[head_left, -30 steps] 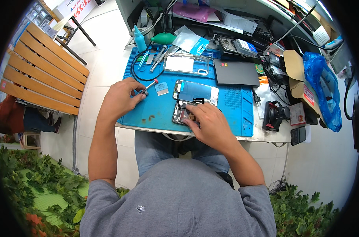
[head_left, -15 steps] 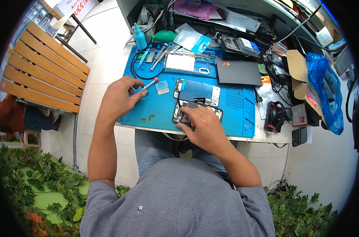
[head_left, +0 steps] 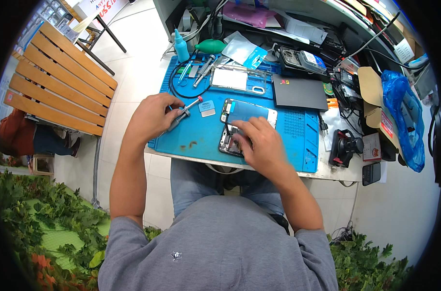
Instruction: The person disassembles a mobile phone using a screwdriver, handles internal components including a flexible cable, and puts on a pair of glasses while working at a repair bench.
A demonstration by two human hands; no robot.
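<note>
My left hand (head_left: 153, 117) grips a small grey screwdriver (head_left: 184, 112) with a red tip, held over the left part of the blue work mat (head_left: 196, 138). My right hand (head_left: 259, 140) lies on an opened phone body (head_left: 228, 140) near the mat's front edge, fingers spread over it and hiding most of it. The phone's screen panel (head_left: 248, 112) lies face up just behind that hand, touching the body. A small square blue-and-white card (head_left: 207, 108) rests on the mat between the two hands.
At the mat's back lie tweezers and tools (head_left: 201, 70), a white clear-framed tray (head_left: 237, 78), a black cable loop (head_left: 177, 87) and a dark flat pad (head_left: 299, 92). A blue bottle (head_left: 181, 47), a blue plastic bag (head_left: 400, 116) and a cardboard box (head_left: 373, 99) crowd the desk. A wooden bench (head_left: 60, 92) stands left.
My right hand has slid a little forward and left over the opened phone body. My left hand with the screwdriver has barely moved.
</note>
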